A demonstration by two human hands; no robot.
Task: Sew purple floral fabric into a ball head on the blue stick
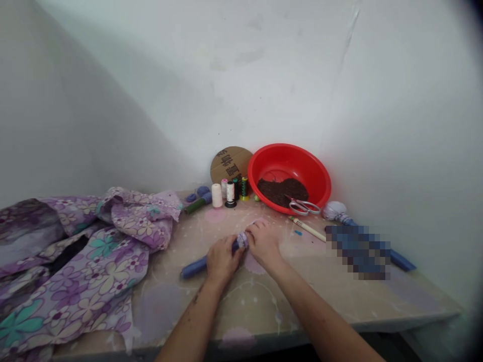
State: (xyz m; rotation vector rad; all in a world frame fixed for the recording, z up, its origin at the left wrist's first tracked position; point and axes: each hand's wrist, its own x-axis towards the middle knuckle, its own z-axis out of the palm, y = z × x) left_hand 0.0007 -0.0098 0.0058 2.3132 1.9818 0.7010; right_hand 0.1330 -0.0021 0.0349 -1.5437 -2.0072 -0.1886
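Left forearm (190,322) and right forearm (317,314) are extending over the near edge of the covered table (226,314). At the left, floral fabric (81,281) is lying crumpled toward the near edge. Right of it, a blue rod (194,268) is slanting from near left to far right at mid-table. The left hand (222,259) is gripping the rod with curled fingers; a firm grip here is, by judgement, preventing roll. Beyond it, thread spools (216,195) are standing before a cardboard disc (231,165). Patterned cloth (242,240) is covering the rod's right end, between the hands. The right hand (264,241) is partly closed, bent fingers touching that end; whether it is pinching the cloth cannot be told. Good work is probably depending on even finger pressure, flat folds and no twisting of the cloth against the rod. Farther right, a red basin (319,173) is holding dark brown material (283,191), with scissors (302,206) resting at its near rim. Rightmost, a white-headed stick (335,210) is lying on the table.
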